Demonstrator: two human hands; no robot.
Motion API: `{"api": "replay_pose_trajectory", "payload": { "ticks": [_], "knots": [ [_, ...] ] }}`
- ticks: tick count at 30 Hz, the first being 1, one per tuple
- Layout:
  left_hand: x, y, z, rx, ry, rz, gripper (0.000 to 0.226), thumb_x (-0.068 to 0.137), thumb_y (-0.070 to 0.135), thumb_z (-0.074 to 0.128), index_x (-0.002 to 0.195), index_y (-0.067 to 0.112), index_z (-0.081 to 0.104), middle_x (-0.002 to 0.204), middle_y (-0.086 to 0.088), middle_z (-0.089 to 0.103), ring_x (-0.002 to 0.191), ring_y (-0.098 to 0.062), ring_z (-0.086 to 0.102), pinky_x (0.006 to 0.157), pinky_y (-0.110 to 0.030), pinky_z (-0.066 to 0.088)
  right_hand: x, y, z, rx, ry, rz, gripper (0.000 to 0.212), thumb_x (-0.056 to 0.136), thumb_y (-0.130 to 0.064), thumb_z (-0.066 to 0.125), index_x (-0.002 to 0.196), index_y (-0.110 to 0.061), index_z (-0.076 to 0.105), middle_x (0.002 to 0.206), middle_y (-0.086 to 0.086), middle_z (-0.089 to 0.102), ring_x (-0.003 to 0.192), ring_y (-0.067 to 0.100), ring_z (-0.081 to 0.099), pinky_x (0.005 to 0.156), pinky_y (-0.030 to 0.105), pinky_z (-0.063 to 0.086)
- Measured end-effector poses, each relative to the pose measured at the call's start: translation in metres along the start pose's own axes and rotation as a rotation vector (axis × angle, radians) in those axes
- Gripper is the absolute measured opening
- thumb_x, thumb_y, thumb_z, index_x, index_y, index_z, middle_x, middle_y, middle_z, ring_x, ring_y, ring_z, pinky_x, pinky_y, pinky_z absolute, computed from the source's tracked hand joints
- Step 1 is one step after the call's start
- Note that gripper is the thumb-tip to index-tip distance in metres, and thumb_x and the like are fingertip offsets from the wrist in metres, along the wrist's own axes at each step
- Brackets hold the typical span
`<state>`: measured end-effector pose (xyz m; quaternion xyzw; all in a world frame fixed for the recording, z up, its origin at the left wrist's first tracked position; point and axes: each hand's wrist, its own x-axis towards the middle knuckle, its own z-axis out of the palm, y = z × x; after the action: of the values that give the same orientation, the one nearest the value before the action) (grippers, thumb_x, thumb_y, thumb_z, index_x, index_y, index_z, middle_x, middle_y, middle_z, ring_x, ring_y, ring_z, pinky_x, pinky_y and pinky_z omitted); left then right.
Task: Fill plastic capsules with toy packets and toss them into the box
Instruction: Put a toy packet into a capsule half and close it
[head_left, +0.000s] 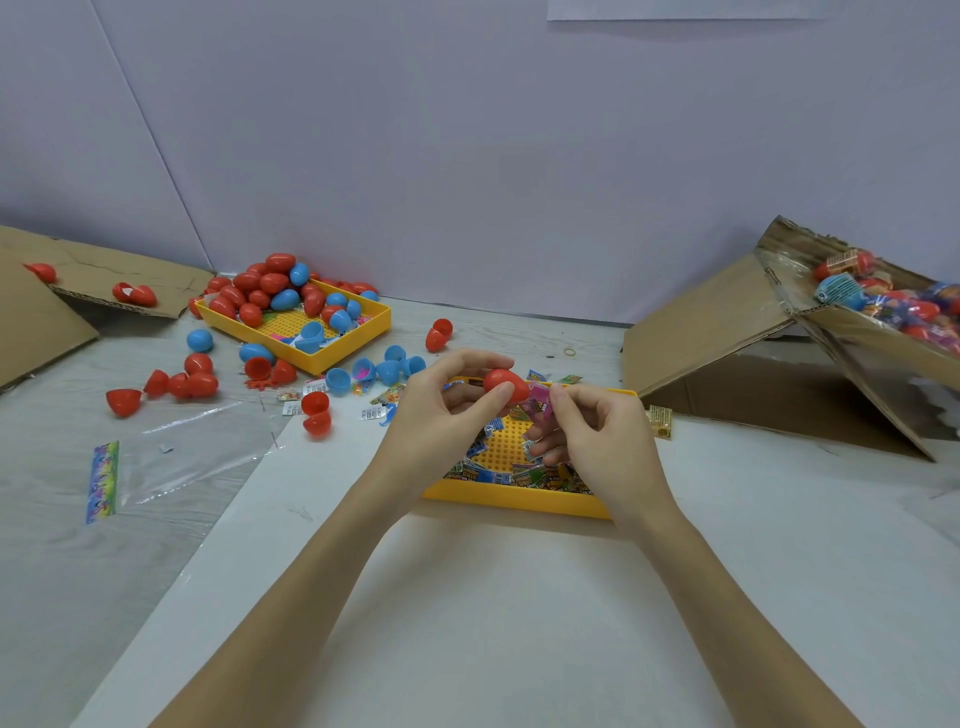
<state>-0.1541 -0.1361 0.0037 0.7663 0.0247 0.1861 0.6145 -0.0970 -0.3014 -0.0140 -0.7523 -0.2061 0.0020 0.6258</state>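
Head view: left hand (441, 410) is gripping a red plastic capsule half (505, 385) between thumb and fingers; right hand (602, 431) is pinching a pink toy packet (540, 405) at its opening, above the yellow plastic tray (519, 496) on the desk (493, 597).

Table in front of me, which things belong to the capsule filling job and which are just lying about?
Job: red capsule in left hand; pink packet in right hand; packet tray; capsule tray; box.
Lying about: clear bag; rubber band; flat cardboard.
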Motion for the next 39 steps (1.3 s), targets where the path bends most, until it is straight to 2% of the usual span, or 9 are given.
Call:
{"api": "replay_pose_trajectory", "payload": {
  "ticks": [5, 9, 13, 22, 26, 28, 31, 35, 39],
  "knots": [
    [0.000, 0.000, -0.001, -0.001, -0.005, 0.012, 0.024, 0.094, 0.020, 0.072, 0.117, 0.026, 0.069, 0.114, 0.005, 0.072, 0.101, -0.010, 0.072, 0.081, -0.018, 0.058, 0.001, 0.002, 0.002, -0.016, 0.003, 0.008, 0.030, 0.108, -0.024, 0.050, 0.086, -0.021, 0.070, 0.072, 0.007, 0.075, 0.063, 0.027, 0.074, 0.059, 0.032, 0.060],
    [0.001, -0.001, 0.000, -0.021, -0.001, -0.010, 0.026, 0.094, 0.021, 0.072, 0.120, 0.025, 0.068, 0.116, 0.005, 0.071, 0.104, -0.010, 0.072, 0.087, -0.023, 0.060, 0.001, 0.004, 0.002, -0.077, 0.014, -0.006, 0.028, 0.108, -0.025, 0.050, 0.090, -0.020, 0.072, 0.072, 0.004, 0.075, 0.063, 0.022, 0.074, 0.062, 0.034, 0.061],
    [0.001, -0.003, 0.001, -0.021, -0.013, -0.013, 0.024, 0.095, 0.022, 0.071, 0.117, 0.028, 0.068, 0.116, 0.006, 0.071, 0.103, -0.009, 0.072, 0.085, -0.022, 0.060, 0.000, 0.004, 0.004, -0.131, 0.017, -0.004, 0.028, 0.109, -0.024, 0.048, 0.097, -0.013, 0.072, 0.072, 0.002, 0.074, 0.063, 0.017, 0.074, 0.065, 0.036, 0.062],
    [0.003, -0.007, 0.001, -0.046, -0.018, -0.066, 0.022, 0.095, 0.026, 0.072, 0.116, 0.030, 0.070, 0.113, 0.007, 0.072, 0.103, -0.012, 0.073, 0.081, -0.027, 0.062, -0.002, 0.000, 0.004, -0.242, 0.024, 0.049, 0.032, 0.111, -0.029, 0.038, 0.107, -0.012, 0.066, 0.076, 0.001, 0.074, 0.060, 0.010, 0.072, 0.059, 0.025, 0.060],
    [0.001, -0.008, 0.001, -0.009, -0.045, -0.014, 0.026, 0.092, 0.017, 0.076, 0.115, 0.026, 0.072, 0.109, 0.009, 0.073, 0.101, -0.007, 0.072, 0.079, -0.021, 0.060, -0.003, -0.001, 0.005, -0.299, 0.014, 0.007, 0.032, 0.109, -0.031, 0.045, 0.097, -0.014, 0.069, 0.074, -0.003, 0.074, 0.060, 0.008, 0.072, 0.069, 0.038, 0.063],
    [0.000, -0.007, 0.001, -0.013, -0.052, 0.007, 0.029, 0.090, 0.013, 0.077, 0.116, 0.023, 0.072, 0.110, 0.010, 0.074, 0.102, -0.006, 0.072, 0.081, -0.019, 0.058, -0.004, -0.002, 0.006, -0.231, 0.014, 0.011, 0.029, 0.107, -0.033, 0.052, 0.093, -0.015, 0.071, 0.075, -0.003, 0.075, 0.063, 0.011, 0.074, 0.069, 0.040, 0.064],
    [0.000, -0.006, 0.001, -0.058, -0.046, 0.025, 0.033, 0.088, 0.010, 0.079, 0.117, 0.023, 0.070, 0.112, 0.009, 0.075, 0.104, -0.008, 0.073, 0.084, -0.021, 0.059, -0.004, -0.006, 0.004, -0.036, 0.032, 0.063, 0.022, 0.102, -0.030, 0.062, 0.101, -0.012, 0.074, 0.081, 0.002, 0.077, 0.068, 0.018, 0.076, 0.070, 0.041, 0.065],
    [0.000, -0.004, 0.003, -0.081, -0.021, 0.049, 0.029, 0.088, 0.017, 0.079, 0.116, 0.022, 0.072, 0.109, 0.010, 0.076, 0.103, -0.008, 0.073, 0.083, -0.020, 0.059, -0.004, -0.012, -0.001, 0.199, 0.026, 0.077, 0.017, 0.096, -0.020, 0.072, 0.107, -0.007, 0.075, 0.088, 0.003, 0.080, 0.082, 0.018, 0.078, 0.068, 0.026, 0.063],
    [0.000, -0.004, 0.003, -0.059, 0.021, 0.084, 0.028, 0.090, 0.021, 0.077, 0.118, 0.022, 0.073, 0.107, 0.013, 0.077, 0.102, -0.006, 0.073, 0.086, -0.020, 0.059, -0.005, -0.017, -0.003, 0.359, 0.008, 0.125, 0.020, 0.090, -0.018, 0.077, 0.106, -0.007, 0.074, 0.094, 0.008, 0.080, 0.090, 0.023, 0.078, 0.077, 0.027, 0.063]
  ]
}}
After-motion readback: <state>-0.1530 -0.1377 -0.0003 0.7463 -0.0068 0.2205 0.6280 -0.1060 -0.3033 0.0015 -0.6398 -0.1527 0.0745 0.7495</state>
